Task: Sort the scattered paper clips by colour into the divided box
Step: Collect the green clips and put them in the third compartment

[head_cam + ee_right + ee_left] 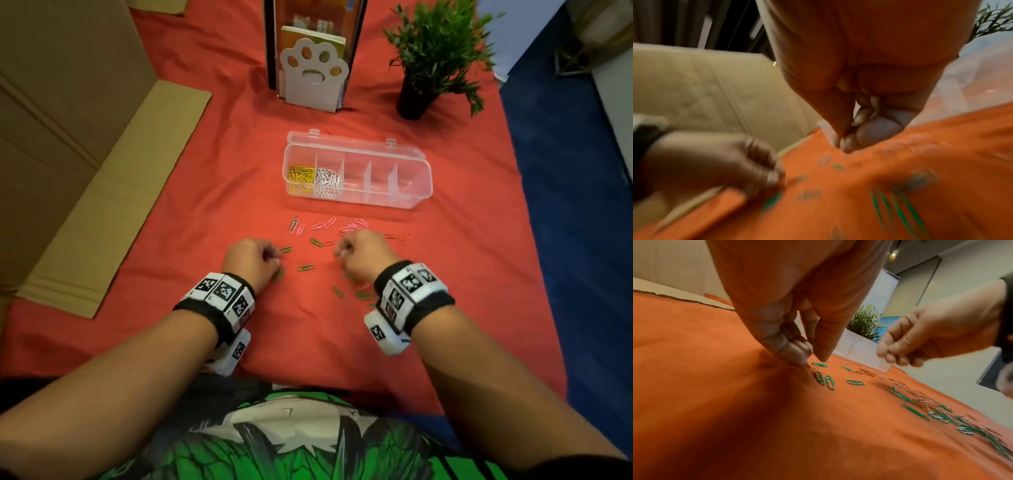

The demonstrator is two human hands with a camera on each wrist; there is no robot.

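Paper clips (329, 255) scattered over the red-clothed surface (205, 205) between the two hands, at 6 o'clock from the divided box (416, 197). Thin wire loops: green ones (830, 382) nearest the body, pink (325, 223) toward the box, a few red ones barely distinguishable from the cloth.

Left hand (251, 262) at 9 o'clock of the pile, fingers (797, 352) curled down with tips pressed onto the cloth beside a green clip; impossible to tell whether anything is pinched. Right hand (359, 257) at 3 o'clock, fingers (875, 131) bunched tight together above the cloth (that view badly blurred), contents likewise impossible to tell.

Box with lid open: yellow clips (301, 176) in the leftmost compartment, white (327, 183) in the next, the remaining compartments apparently still unfilled.

Likely trouble: clips lying flat on soft cloth, so hard to get under and apt to snag or slip free; overlapping clips hooking together and dragging the wrong colour along; red clips overlooked against the red cloth; a clip dropped into the wrong compartment over the low dividers.
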